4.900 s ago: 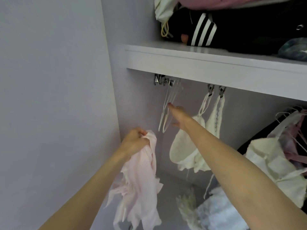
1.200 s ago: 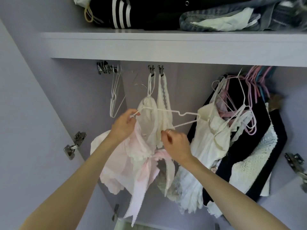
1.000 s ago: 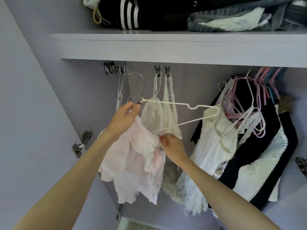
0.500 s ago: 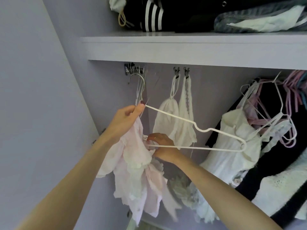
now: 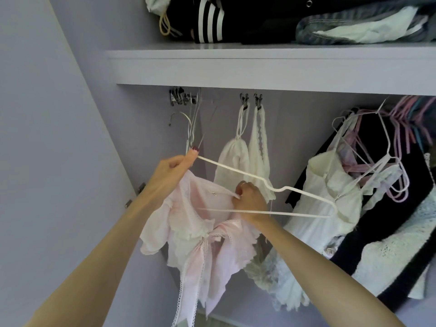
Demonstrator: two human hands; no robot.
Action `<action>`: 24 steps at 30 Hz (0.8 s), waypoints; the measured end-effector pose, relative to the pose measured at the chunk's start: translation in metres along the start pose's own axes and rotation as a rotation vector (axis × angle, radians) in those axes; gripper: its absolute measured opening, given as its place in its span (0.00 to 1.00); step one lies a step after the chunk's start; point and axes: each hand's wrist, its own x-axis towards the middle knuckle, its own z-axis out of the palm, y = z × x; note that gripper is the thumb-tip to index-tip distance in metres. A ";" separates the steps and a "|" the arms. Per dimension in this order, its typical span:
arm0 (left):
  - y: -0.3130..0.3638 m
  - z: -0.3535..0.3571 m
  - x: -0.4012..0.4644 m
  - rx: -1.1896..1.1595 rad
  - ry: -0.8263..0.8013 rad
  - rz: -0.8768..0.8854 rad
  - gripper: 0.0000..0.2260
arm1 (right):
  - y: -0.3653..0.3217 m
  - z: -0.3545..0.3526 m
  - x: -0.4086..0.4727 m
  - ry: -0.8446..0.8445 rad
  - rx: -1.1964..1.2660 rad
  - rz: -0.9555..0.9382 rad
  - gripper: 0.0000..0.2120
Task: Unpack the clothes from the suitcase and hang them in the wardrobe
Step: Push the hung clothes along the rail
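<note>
Between the two hands, just under the shelf line: pale pink ruffled camisole top with a satin ribbon bow (image 5: 203, 227), bunched and hanging below a thin white wire hanger (image 5: 266, 185). Garment sits at the hanger's left end only; the right shoulder of the hanger is bare.

Hanger's long axis runs from upper left to lower right, tilted, hook end up by the left hand (image 5: 172, 168), far shoulder bend low and right, in front of a white slip dress (image 5: 330, 208) hung on the rail. Hook itself is partly lost among spare hangers near the metal clips (image 5: 180, 99).

Left hand pinches the hanger neck with thumb and fingertips, and seems to trap the top's edge too, though that contact is not clear. Right hand (image 5: 250, 199) is clenched on a thin strap of the pink top, inside the hanger's triangle, above the bottom bar.

Key relation: free shoulder lies to the right of and below the right hand, so my read is the strap has to travel right along the upper arm to the notch. Right hand is nearer. Left just holds the hanger.

White wardrobe shelf (image 5: 259, 67) overhead carries folded dark clothes (image 5: 247, 22).
</note>
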 end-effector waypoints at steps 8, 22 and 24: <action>-0.016 0.008 0.009 0.165 0.117 -0.025 0.24 | 0.068 -0.049 -0.002 0.127 0.003 0.226 0.16; -0.023 0.074 0.029 0.738 0.496 0.083 0.25 | 0.087 -0.126 -0.030 0.019 0.189 0.125 0.15; -0.023 0.079 0.034 0.733 0.523 0.080 0.25 | 0.088 -0.129 -0.032 -0.021 0.097 0.083 0.17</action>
